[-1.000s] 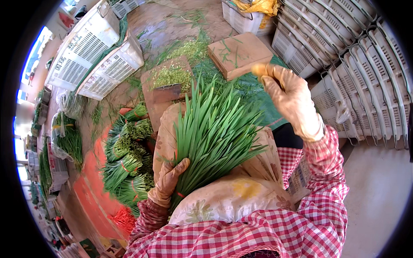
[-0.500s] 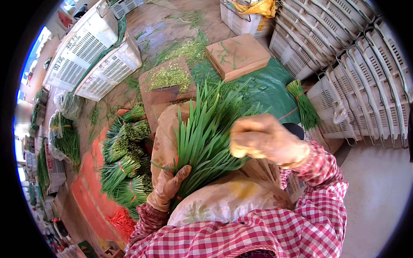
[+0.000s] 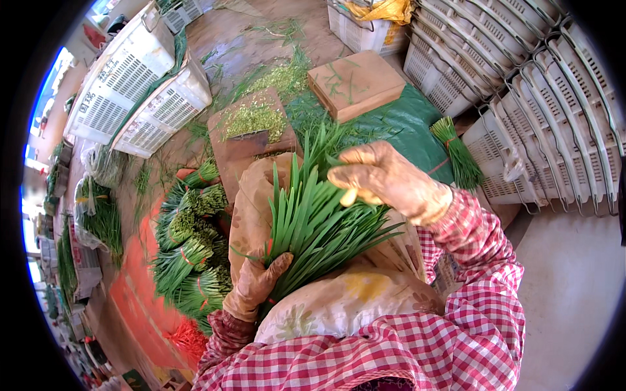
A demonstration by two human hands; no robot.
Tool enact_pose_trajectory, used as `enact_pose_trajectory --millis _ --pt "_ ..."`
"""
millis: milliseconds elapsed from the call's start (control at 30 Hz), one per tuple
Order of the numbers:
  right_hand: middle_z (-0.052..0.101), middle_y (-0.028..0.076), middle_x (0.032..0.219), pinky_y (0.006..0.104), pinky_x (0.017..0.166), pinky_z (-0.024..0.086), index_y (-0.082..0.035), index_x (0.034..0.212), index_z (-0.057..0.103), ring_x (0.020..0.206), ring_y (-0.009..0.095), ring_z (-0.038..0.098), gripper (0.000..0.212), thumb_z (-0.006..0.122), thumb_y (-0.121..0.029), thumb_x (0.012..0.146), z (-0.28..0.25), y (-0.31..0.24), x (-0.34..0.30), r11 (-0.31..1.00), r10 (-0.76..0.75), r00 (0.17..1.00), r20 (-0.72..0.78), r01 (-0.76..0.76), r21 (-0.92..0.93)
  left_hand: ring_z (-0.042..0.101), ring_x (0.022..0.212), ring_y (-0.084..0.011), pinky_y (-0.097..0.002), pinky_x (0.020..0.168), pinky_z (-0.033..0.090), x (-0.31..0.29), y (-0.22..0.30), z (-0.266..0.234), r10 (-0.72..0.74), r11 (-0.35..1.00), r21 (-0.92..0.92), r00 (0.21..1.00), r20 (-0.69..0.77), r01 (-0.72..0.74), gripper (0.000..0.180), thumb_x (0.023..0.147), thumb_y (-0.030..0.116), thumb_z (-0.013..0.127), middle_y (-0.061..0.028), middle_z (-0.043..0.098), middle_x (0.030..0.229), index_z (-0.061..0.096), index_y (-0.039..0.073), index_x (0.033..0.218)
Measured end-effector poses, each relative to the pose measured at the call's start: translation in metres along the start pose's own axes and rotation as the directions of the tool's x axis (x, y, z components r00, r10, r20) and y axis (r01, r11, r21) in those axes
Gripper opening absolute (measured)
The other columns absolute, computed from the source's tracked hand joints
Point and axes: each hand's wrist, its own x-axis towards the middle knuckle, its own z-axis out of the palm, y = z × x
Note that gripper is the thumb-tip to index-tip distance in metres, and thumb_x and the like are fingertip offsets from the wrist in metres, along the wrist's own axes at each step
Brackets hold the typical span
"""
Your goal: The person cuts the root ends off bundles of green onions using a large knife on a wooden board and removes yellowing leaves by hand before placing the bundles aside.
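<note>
A loose bunch of garlic chives (image 3: 319,221) lies across my lap with its broad green leaves fanned away from me. My left hand (image 3: 255,283), in a stained glove, is closed round its lower end, where a bit of red band shows. Above the right side of the leaves is my right hand (image 3: 391,179), also gloved, its fingers bent together. A dark green leaf tip pokes out at those fingertips. Under the bunch, a flower-patterned apron (image 3: 352,306) covers my lap.
Tied chive bundles (image 3: 189,234) are piled at left on a red sheet (image 3: 140,293), near red ties (image 3: 188,339). Ahead are a cardboard sheet (image 3: 222,140) with trimmings, a brown box (image 3: 355,85) and a green tarp (image 3: 417,133). Stacked white crates (image 3: 554,124) stand right, another bundle (image 3: 456,153) beside them.
My right hand has moved up and left to the leaves, its fingers now at a leaf tip. The leaves have shifted and spread lower at right. My left hand keeps its hold.
</note>
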Motion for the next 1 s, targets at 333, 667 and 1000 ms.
enact_pose_trajectory --millis 333,667,1000 --pt "0.043 -0.006 0.054 0.0181 0.041 0.029 -0.010 0.078 0.057 0.041 0.003 0.036 0.029 0.054 -0.033 0.096 -0.073 0.003 -0.051 0.660 -0.464 0.765 -0.446 0.635 0.402 0.058 0.090 -0.0102 -0.0280 0.081 0.047 0.002 -0.003 0.001 -0.118 0.991 -0.072 0.992 -0.032 0.116 0.025 0.089 0.016 0.067 -0.0022 0.068 0.100 0.065 0.001 0.110" --pt "0.069 0.016 0.095 0.0336 0.075 0.056 -0.009 0.132 0.050 0.086 0.028 0.069 0.051 0.067 -0.010 0.084 -0.013 0.026 -0.033 0.639 -0.542 0.797 -0.268 0.183 -0.747 0.061 0.079 -0.0087 -0.0264 0.072 0.049 0.000 -0.003 0.009 -0.195 0.960 0.164 0.964 -0.182 0.225 0.027 0.083 0.016 0.074 -0.0036 0.070 0.088 0.066 0.002 0.104" --pt "0.045 0.000 0.055 0.0294 0.039 0.042 -0.011 0.092 0.058 0.047 0.014 0.054 0.015 0.059 -0.020 0.080 0.022 0.054 0.009 -0.450 -0.580 0.746 0.327 0.041 -0.892 0.059 0.086 -0.0087 -0.0262 0.077 0.048 0.004 0.008 0.021 -0.248 0.952 0.152 0.961 -0.126 0.266 0.025 0.086 0.013 0.071 -0.0021 0.068 0.095 0.064 0.002 0.107"
